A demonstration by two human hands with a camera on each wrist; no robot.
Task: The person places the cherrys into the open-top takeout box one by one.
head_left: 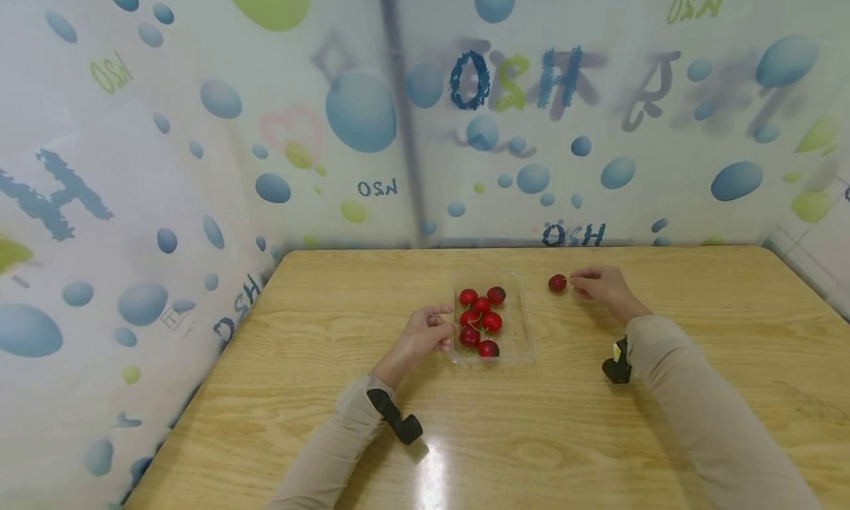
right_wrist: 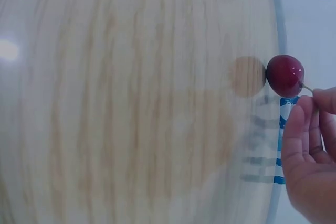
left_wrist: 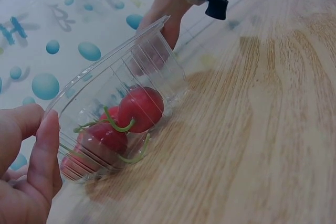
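Observation:
Several red cherries (head_left: 491, 322) with green stems lie in a clear plastic container (head_left: 519, 329) on the table. My left hand (head_left: 423, 331) pinches the container's left edge between thumb and fingers; the left wrist view shows those fingers (left_wrist: 44, 153) on the rim. To the right of the container, my right hand (head_left: 603, 287) pinches a single dark red cherry (right_wrist: 285, 76) by its stem (right_wrist: 308, 88). That cherry is at the table surface, its reflection meeting it in the right wrist view. The right hand's palm is partly cut off there.
The wooden table (head_left: 299, 392) carries the container near its far middle. Behind it and along the left stands a pale wall covering (head_left: 425, 170) printed with blue and green drops. Black camera mounts (head_left: 401, 421) sit on both wrists.

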